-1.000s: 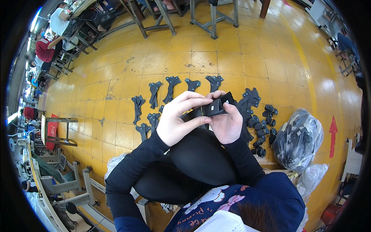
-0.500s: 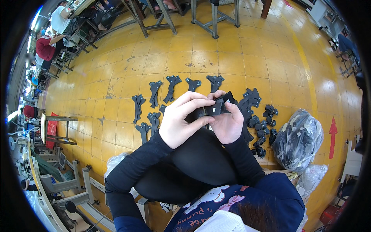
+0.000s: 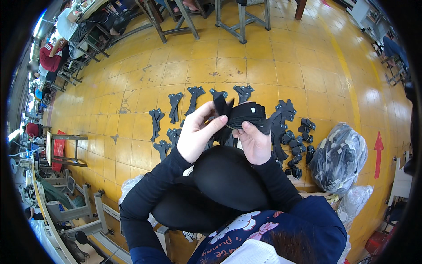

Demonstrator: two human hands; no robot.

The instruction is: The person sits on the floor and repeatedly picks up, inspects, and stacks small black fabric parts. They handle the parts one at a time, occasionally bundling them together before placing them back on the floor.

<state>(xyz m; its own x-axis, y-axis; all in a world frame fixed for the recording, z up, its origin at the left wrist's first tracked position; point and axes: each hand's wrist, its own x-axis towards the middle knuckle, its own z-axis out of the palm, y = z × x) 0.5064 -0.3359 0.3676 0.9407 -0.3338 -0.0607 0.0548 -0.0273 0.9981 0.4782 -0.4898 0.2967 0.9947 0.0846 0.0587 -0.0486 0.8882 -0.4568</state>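
Above my knees, a thick bundle of black fabric pieces (image 3: pixel 246 113) with a small white label on top is spread partly like a fan. My right hand (image 3: pixel 256 143) grips its near right side, thumb against the edge. At the left end of the bundle, my left hand (image 3: pixel 198 134) pinches some black pieces between thumb and fingers, bending them apart from the rest. How many it pinches I cannot make out. On the floor beyond lie black strap pieces with metal snaps (image 3: pixel 193 97), set out in rows and partly hidden by my hands.
Right of my hands lie a pile of black straps (image 3: pixel 285 112) and several rolled black bundles (image 3: pixel 296 145). A large clear plastic bag (image 3: pixel 338 158) stuffed with dark pieces stands beside them. Stools (image 3: pixel 242 22) are at the far side; metal frames (image 3: pixel 83 209) at the left.
The bundle has turned and opened out, so its stacked layers now show. My left hand has drawn back slightly left, parting pieces at the left end.
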